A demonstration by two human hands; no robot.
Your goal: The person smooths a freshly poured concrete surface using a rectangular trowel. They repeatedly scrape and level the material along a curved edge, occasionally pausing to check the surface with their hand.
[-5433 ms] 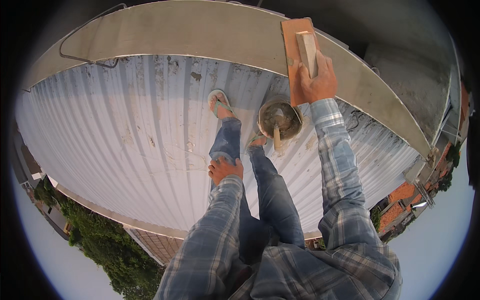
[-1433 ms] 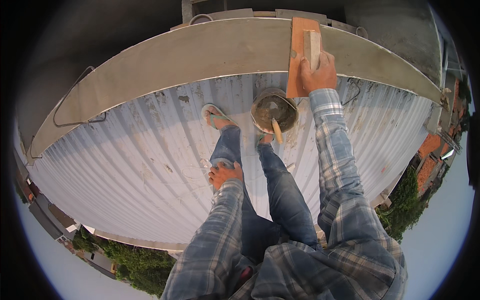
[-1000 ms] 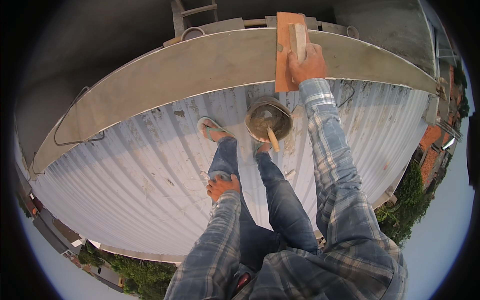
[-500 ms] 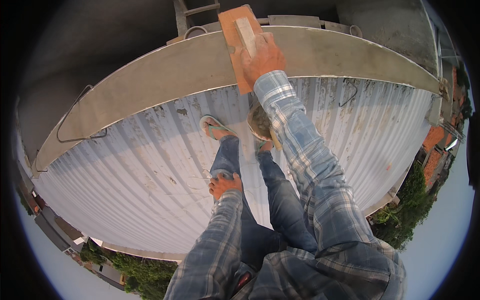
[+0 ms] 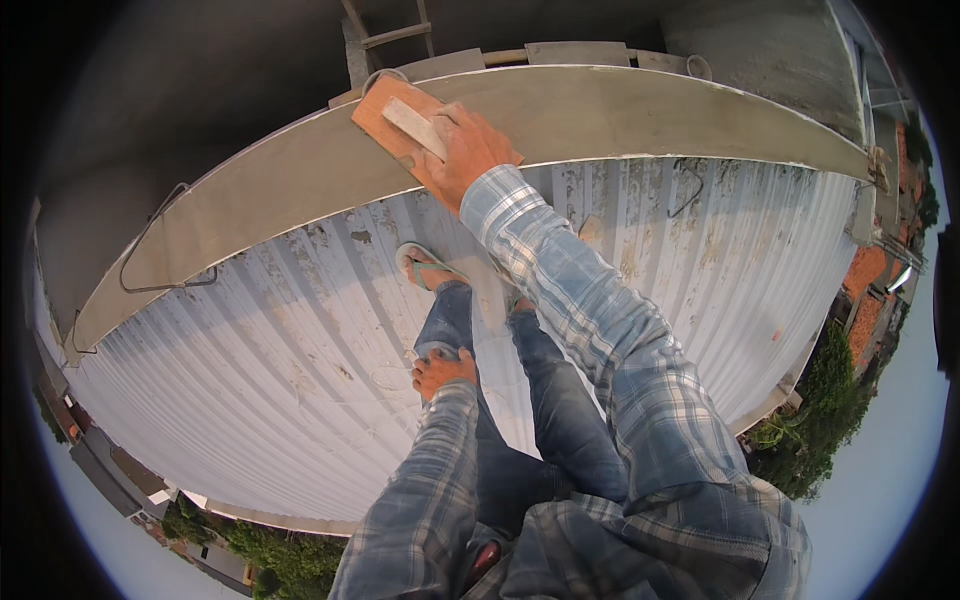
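My right hand (image 5: pixel 465 155) is closed round the pale wooden handle of an orange-brown plastering float (image 5: pixel 385 115). The float lies slanted against the smooth grey plastered top of a wall (image 5: pixel 640 110), and my wrist and sleeve come over it from the near side. Resting on my bent left knee is my left hand (image 5: pixel 443 373), its fingers apart and holding no tool. A rounded container seen earlier by my right foot is now mostly hidden behind my right forearm.
White corrugated roofing (image 5: pixel 300 330) with mortar splashes lies under my feet in flip-flops (image 5: pixel 425 268). Bent metal rods (image 5: pixel 165 285) stick out at the wall's left and right. Beyond the wall are a wooden ladder (image 5: pixel 395 38) and a dark drop. Trees and rooftops border the roof.
My right hand has moved left along the wall with the float, which has turned from nearly upright to a slant. My left hand stays on the knee.
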